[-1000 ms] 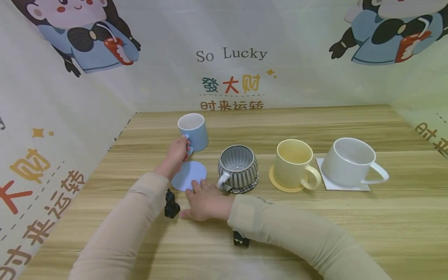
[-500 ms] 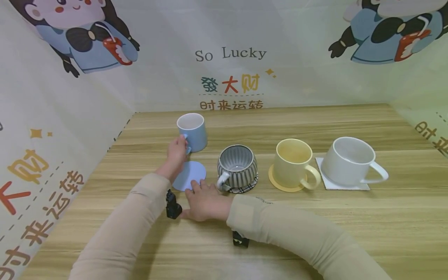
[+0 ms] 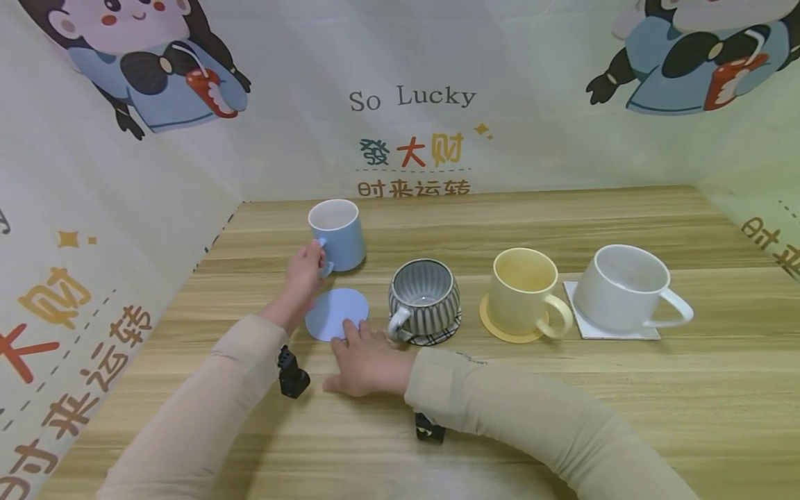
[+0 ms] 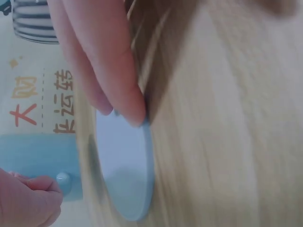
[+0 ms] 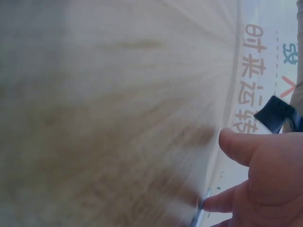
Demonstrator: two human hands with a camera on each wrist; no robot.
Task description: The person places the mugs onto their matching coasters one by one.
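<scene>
At the back left, my left hand [image 3: 305, 271] grips the handle of a light blue mug [image 3: 345, 239], which stands upright behind a round blue coaster [image 3: 334, 318]. The left wrist view also has the curled fingers at that handle beside the mug's blue wall [image 4: 42, 151]. My right hand [image 3: 371, 357] lies low with fingers extended, its fingertips on the near right edge of the coaster. Close up, those fingers [image 4: 106, 61] touch the coaster's rim [image 4: 148, 175]. In the right wrist view the right hand [image 5: 272, 177] has its thumb spread.
Right of the coaster stands a grey striped mug [image 3: 425, 298] on a checked coaster [image 3: 434, 339]. Farther right are a yellow mug [image 3: 525, 285] on a yellow coaster [image 3: 500, 332] and a white mug [image 3: 621, 292] on a square white coaster [image 3: 621, 338]. Printed cloth [image 3: 531, 139] surrounds the wooden table [image 3: 562, 430].
My left hand and the light blue mug have shifted slightly left in the last half second. My right hand and the coaster have stayed in place.
</scene>
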